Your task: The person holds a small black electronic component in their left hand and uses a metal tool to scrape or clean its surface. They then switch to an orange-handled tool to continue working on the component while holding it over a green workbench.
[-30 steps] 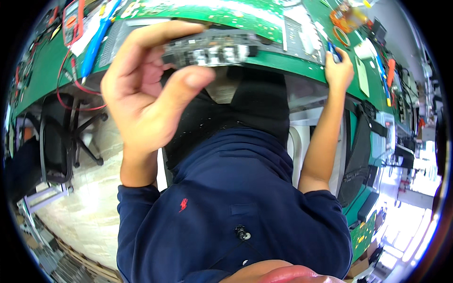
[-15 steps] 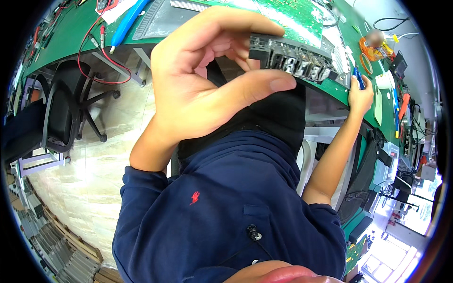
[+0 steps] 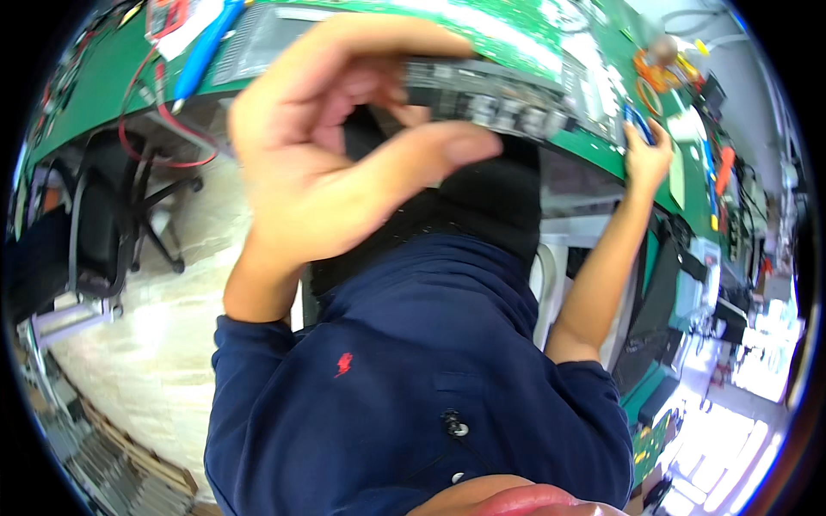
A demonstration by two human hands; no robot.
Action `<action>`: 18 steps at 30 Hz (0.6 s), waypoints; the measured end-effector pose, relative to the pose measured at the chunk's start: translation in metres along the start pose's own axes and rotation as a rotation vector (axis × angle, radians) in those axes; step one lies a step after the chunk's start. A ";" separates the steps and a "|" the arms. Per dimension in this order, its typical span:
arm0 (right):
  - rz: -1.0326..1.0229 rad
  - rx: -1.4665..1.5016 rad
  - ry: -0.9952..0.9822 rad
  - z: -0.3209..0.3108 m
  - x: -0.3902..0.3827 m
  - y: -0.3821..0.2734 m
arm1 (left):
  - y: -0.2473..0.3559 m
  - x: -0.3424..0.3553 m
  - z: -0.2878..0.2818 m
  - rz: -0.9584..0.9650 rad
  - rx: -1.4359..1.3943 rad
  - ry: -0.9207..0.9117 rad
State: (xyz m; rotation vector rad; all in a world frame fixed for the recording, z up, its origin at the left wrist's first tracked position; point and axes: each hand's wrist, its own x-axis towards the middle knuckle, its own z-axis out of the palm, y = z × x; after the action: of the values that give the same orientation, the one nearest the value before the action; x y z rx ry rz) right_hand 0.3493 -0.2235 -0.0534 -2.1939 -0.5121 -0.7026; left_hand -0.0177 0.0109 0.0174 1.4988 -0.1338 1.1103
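Observation:
Raised near the camera, my left hand (image 3: pixel 301 172) grips a small dark, blocky electronic part (image 3: pixel 508 112) with metallic pieces along its side, blurred by motion, between thumb and curled fingers. Behind it lie a large green circuit board (image 3: pixel 508 26) and a grey mat (image 3: pixel 258 43) on the green bench (image 3: pixel 77 112). At the bench's front edge on the right, my right hand (image 3: pixel 647 153) is closed on a blue hand tool (image 3: pixel 637 122); its exact kind is unclear.
A red meter (image 3: pixel 168 17), probe leads and a blue pen-like tool (image 3: pixel 200 64) lie at left. At right are orange tape (image 3: pixel 648 96), several tools and a white cup (image 3: pixel 686 124). An office chair (image 3: pixel 95 232) stands left, a black bag (image 3: pixel 645 310) right.
My left hand with the part moved right from a second ago, then slightly back left over the last half second. My right hand still holds the blue tool. The whole view has shifted a little.

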 end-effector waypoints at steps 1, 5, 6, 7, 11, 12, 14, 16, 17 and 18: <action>-0.020 -0.045 0.009 -0.008 0.002 0.001 | 0.006 0.004 0.005 -0.030 -0.003 0.001; -0.055 -0.113 0.003 -0.002 0.002 -0.002 | 0.008 0.006 0.008 0.021 0.148 0.006; -0.075 -0.124 0.004 -0.003 0.000 -0.006 | 0.007 0.005 0.006 0.040 0.175 0.004; -0.082 -0.154 0.059 -0.002 -0.003 -0.010 | 0.006 0.006 0.006 0.039 0.175 -0.001; -0.180 -0.001 0.250 -0.010 -0.012 -0.028 | 0.005 0.007 0.008 0.037 0.150 -0.001; -0.197 0.067 0.214 -0.016 -0.019 -0.042 | 0.004 0.007 0.010 0.039 0.139 0.003; -0.220 0.206 0.132 -0.026 -0.039 -0.081 | 0.002 0.008 0.013 0.035 0.123 0.011; -0.302 0.272 -0.055 -0.031 -0.057 -0.115 | 0.000 0.006 0.013 0.024 0.123 0.009; -0.363 0.265 -0.141 -0.029 -0.063 -0.124 | -0.001 0.006 0.012 0.027 0.133 0.008; -0.366 0.219 -0.236 -0.025 -0.068 -0.133 | 0.000 0.005 0.011 0.023 0.133 0.012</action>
State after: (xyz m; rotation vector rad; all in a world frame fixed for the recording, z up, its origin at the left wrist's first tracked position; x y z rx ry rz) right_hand 0.2148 -0.1679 -0.0098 -2.0043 -1.0801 -0.5446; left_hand -0.0086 0.0049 0.0226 1.6119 -0.0706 1.1652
